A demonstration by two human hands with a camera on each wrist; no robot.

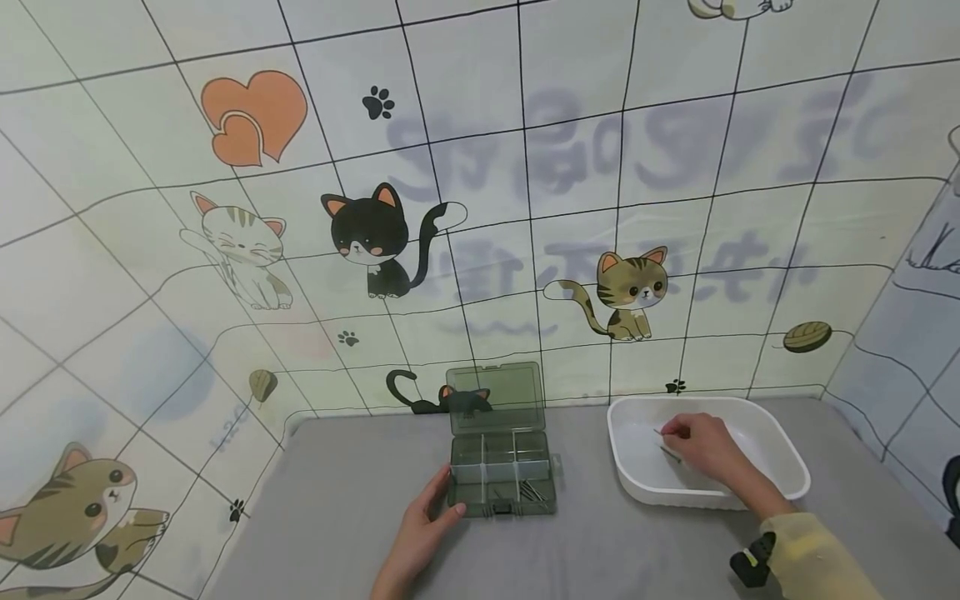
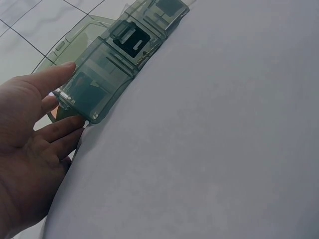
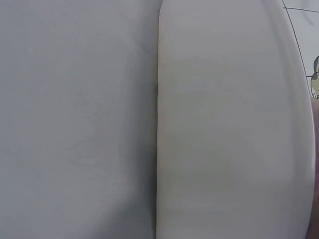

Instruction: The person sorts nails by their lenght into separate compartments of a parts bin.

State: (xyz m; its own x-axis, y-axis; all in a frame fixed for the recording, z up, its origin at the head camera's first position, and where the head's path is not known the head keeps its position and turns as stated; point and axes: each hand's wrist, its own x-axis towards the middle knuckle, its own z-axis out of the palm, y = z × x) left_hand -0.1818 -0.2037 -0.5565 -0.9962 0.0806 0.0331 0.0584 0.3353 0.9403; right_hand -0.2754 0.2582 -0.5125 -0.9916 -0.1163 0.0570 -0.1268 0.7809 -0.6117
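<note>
A green see-through compartment box (image 1: 501,507) stands with its lid (image 1: 495,398) raised. Several thin metal screws (image 1: 532,492) lie in its front right compartment. My left hand (image 1: 420,525) holds the box by its front left corner, thumb at the front and fingers along the side; the left wrist view shows this grip (image 2: 35,134) closely. Over the white tray (image 1: 712,500), my right hand (image 1: 705,446) pinches a small thin piece, probably a screw, mostly hidden by the fingertips. Another thin screw (image 1: 671,454) shows just below those fingers. The right wrist view shows mainly the tray's outer wall (image 3: 224,119).
A grey cloth (image 1: 337,467) covers the table. Behind it hangs a cat-printed sheet (image 1: 480,208), close to the box lid and the tray. A stretch of cloth separates box and tray. At the far right edge is a black object (image 1: 952,500).
</note>
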